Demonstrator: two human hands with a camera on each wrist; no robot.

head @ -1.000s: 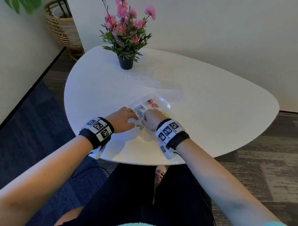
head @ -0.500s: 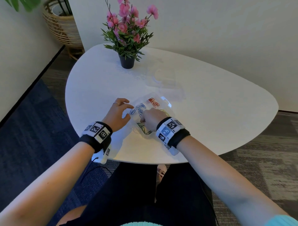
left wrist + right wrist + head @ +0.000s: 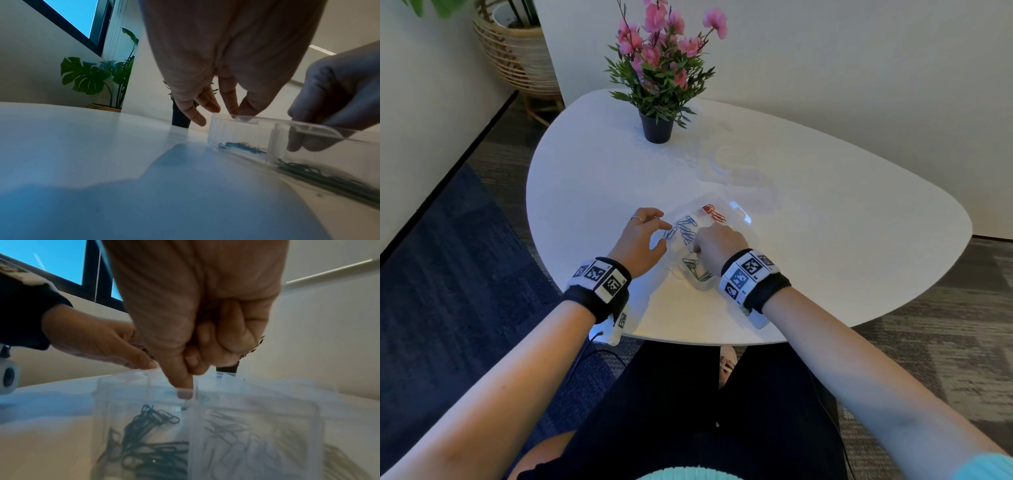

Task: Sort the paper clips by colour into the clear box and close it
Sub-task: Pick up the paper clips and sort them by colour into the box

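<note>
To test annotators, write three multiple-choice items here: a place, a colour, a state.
1. Where does the black pot of pink flowers stand?
A. On the white table's far side, beyond the clear plastic compartment box
B. Inside that box
C. On the floor
2. What colour are the paper clips in the box's farthest compartment?
A. White
B. Red
C. Purple
3. What is the left hand doing?
A. Lifting the pot
B. Resting in the lap
C. Touching the box's rim with its fingertips
Key: 1 A, it stands behind the box; 2 B, red wire shows; 3 C, fingertips meet the rim.
</note>
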